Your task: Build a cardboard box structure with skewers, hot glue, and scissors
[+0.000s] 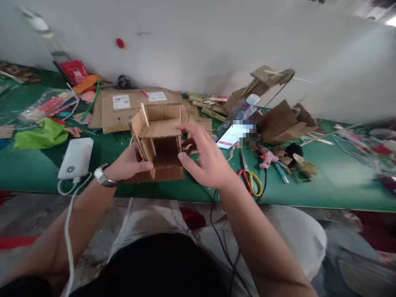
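Observation:
Between my hands is a small cardboard box model [163, 128] with an open front, an upper shelf and thin wooden sticks along its left side. My left hand [133, 161] grips its lower left side, thumb at the front edge and fingers hidden behind. Curved around its right side is my right hand [202, 154], with thumb and index finger apart at the right wall. The fingertips touch or nearly touch the top panel and the right edge. A watch [105, 175] circles my left wrist.
Flattened cardboard [108, 111] lies behind the model. A white power bank [76, 159] with a cable sits left. To the right are a phone [230, 134], scissors [250, 181], a pink glue gun [267, 159], a plastic bottle [247, 105] and cardboard pieces [278, 123] on the green table [346, 177].

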{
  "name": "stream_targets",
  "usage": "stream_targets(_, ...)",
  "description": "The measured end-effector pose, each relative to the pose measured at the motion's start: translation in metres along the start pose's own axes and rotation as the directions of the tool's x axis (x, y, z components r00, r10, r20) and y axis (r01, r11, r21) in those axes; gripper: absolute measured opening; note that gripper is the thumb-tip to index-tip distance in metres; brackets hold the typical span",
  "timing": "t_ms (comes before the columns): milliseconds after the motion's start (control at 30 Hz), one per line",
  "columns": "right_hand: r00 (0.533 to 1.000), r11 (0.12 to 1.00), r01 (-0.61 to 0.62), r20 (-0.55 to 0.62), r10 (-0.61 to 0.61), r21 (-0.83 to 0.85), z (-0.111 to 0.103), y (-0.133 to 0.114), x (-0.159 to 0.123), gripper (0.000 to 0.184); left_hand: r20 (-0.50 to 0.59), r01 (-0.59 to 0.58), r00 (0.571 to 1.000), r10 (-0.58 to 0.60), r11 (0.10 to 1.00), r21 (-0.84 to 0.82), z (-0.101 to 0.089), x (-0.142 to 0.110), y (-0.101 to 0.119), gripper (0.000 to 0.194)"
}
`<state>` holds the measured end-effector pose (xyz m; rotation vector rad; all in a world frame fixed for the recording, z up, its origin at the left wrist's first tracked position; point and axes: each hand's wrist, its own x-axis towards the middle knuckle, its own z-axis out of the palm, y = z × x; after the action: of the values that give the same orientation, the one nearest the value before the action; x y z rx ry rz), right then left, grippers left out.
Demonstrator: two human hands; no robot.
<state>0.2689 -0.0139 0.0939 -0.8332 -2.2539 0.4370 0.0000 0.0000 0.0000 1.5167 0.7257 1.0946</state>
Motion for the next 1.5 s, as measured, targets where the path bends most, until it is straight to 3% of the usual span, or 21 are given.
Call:
stream_targets(167, 0.996, 0.995, -0.075, 0.042, 0.078, -0.071, 0.01, 0.005, -0.016, 0.037, -0.095, 0.074, 0.993, -0.069, 0.996, 0.053, 0.012, -0.007, -0.016, 0.085)
stream_targets(300, 0.999, 0.99, -0.036, -0.016, 0.034, -0.14, 0.02, 0.011, -0.021, 0.025, -0.156, 0.117, 0.98, -0.124, 0.992, -0.056, 0.022, -0.008, -0.016, 0.087)
stream_targets(500, 0.994, 0.972, 0.108, 0.043, -0.101, -0.211, 0.021, 0.014, -0.012, 0.038, -0.222, 0.232, 0.941, -0.255, 0.965, -0.124, 0.021, -0.007, -0.012, 0.094)
stream_targets(800, 0.977, 0.927, 0.063, 0.214, 0.019, -0.37, 0.013, -0.006, 0.028, 0.068, -0.249, 0.176, 0.95, -0.189, 0.982, -0.075, 0.003, 0.01, -0.004, 0.077)
stream_targets(967, 0.966, 0.908, 0.092, 0.257, 0.018, -0.409, 0.012, -0.006, 0.055, 0.074, -0.185, 0.094, 0.979, -0.088, 0.995, 0.019, -0.013, 0.02, -0.011, 0.069)
stream_targets(1100, 0.967, 0.872, 0.064, 0.246, 0.065, -0.485, 0.021, -0.008, 0.051, 0.088, -0.101, 0.005, 0.995, 0.009, 0.99, 0.14, -0.021, 0.016, -0.024, 0.068)
stream_targets(1233, 0.971, 0.857, 0.065, 0.231, 0.065, -0.512, 0.023, -0.008, 0.047, 0.087, 0.012, -0.095, 0.995, 0.095, 0.975, 0.201, -0.023, 0.015, -0.028, 0.071)
stream_targets(1500, 0.95, 0.868, 0.027, 0.282, 0.131, -0.495, 0.016, -0.007, 0.065, 0.084, -0.068, 0.04, 0.997, -0.028, 0.982, 0.182, -0.033, 0.014, -0.024, 0.074)
